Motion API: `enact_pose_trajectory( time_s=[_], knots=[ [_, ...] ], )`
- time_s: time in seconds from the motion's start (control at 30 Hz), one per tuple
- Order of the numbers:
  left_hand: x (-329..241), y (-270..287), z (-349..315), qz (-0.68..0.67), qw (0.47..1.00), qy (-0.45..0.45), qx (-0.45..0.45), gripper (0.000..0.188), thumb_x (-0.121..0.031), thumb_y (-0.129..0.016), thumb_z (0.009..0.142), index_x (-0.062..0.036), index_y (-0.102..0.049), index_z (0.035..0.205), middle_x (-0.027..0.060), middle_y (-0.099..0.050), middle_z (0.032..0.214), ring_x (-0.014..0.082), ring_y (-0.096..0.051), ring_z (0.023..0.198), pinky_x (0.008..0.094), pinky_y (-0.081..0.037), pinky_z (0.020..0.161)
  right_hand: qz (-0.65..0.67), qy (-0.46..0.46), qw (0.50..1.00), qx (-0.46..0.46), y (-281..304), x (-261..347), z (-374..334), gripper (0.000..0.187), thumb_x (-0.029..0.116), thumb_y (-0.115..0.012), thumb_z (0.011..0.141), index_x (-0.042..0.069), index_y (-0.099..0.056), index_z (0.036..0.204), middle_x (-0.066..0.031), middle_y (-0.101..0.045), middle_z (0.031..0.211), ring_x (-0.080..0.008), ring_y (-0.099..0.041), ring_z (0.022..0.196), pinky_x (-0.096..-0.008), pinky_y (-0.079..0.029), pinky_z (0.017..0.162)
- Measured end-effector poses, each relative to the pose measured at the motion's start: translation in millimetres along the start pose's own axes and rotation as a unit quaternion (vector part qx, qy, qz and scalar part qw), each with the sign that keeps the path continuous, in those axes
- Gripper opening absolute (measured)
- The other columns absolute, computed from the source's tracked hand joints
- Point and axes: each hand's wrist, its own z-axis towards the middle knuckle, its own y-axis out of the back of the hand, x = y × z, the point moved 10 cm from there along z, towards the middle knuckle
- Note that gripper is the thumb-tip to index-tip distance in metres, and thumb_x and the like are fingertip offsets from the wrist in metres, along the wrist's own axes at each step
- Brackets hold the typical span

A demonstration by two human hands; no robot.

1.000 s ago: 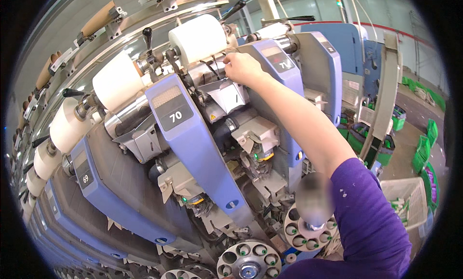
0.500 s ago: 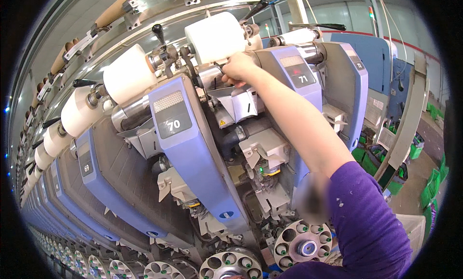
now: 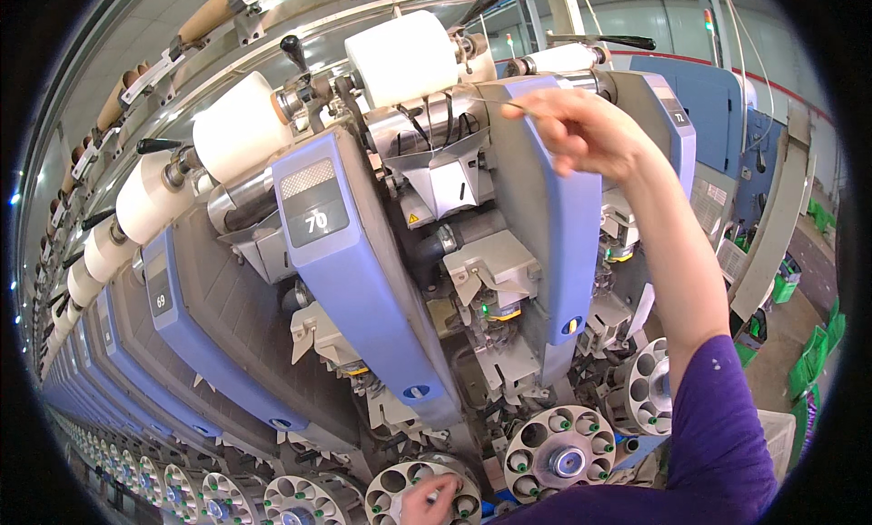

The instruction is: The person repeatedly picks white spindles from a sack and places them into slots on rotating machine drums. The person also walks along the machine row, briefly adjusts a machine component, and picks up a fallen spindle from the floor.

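Note:
My right hand (image 3: 577, 134) is raised in front of a blue machine panel, right of a large white yarn cone (image 3: 401, 60). Its thumb and forefinger are pinched on a thin strand of yarn (image 3: 495, 101), which runs left toward the cone. Below the cone sits a shiny grooved metal drum (image 3: 422, 125) over a metal guard (image 3: 447, 182). At the lower edge, my left hand (image 3: 431, 500) is partly cut off, its fingers bent together in front of a round bobbin magazine (image 3: 386, 482). Whatever the left fingers hold, if anything, is too small to tell.
Blue machine panels (image 3: 359, 280) stand in a row, with more white cones (image 3: 243, 125) along the left. Black-knobbed levers (image 3: 292, 48) stick out above. Another bobbin magazine (image 3: 536, 434) is near my right sleeve. Green bags (image 3: 804, 361) are on the floor at the right.
My right hand has come away from the drum, to the right, with a strand in its fingers. My left hand has come into fuller view at the magazine. The drum is uncovered.

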Motion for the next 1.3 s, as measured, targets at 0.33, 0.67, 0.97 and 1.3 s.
enact_pose_trajectory(
  time_s=[0.33, 0.67, 0.97, 1.3],
  knots=[
    [-256, 26, 251, 0.192, 0.84, -0.436, -0.261, 0.009, -0.009, -0.061, 0.08, -0.0004, -0.061, 0.083, 0.0148, -0.058, 0.095, 0.0306, -0.055, 0.095, 0.0377, -0.044, 0.083, -0.033, 0.061, 0.987, -0.143, 44, -43, -72, 0.024, 0.016, -0.055, 0.088, 0.002, -0.06, 0.106, -0.0019, -0.058, 0.066, -0.006, -0.051, 0.05, -0.019, -0.043, 0.047],
    [-272, 19, 399, 0.423, 0.868, 0.039, -0.259, 0.032, -0.03, -0.059, 0.077, -0.0083, -0.067, 0.1, 0.0117, -0.057, 0.119, 0.0256, -0.045, 0.118, 0.047, -0.032, 0.095, 0.045, 0.034, 0.988, -0.147, 69, -96, -40, 0.023, 0.019, -0.055, 0.089, 0.006, -0.059, 0.108, -0.0018, -0.061, 0.072, -0.0084, -0.059, 0.06, -0.0218, -0.05, 0.057],
    [-245, 40, 400, -0.124, 0.937, -0.186, -0.269, 0.015, -0.009, -0.056, 0.079, 0.0001, -0.066, 0.085, 0.0054, -0.065, 0.078, 0.0106, -0.055, 0.073, 0.0229, -0.041, 0.068, 0.07, 0.013, 0.991, -0.116, 74, -97, -41, 0.024, 0.018, -0.056, 0.089, 0.005, -0.059, 0.109, -0.0037, -0.063, 0.075, -0.0124, -0.063, 0.065, -0.0258, -0.054, 0.06],
    [-284, 32, 351, -0.409, 0.869, -0.277, -0.023, 0.01, -0.016, -0.053, 0.088, -0.0073, -0.059, 0.088, 0.0043, -0.064, 0.087, 0.0177, -0.06, 0.09, 0.0358, -0.043, 0.084, 0.048, 0.027, 0.99, -0.13, 76, -102, -41, 0.026, 0.02, -0.055, 0.089, 0.006, -0.057, 0.11, -0.0059, -0.065, 0.078, -0.0142, -0.065, 0.068, -0.0261, -0.053, 0.06]
  ],
)
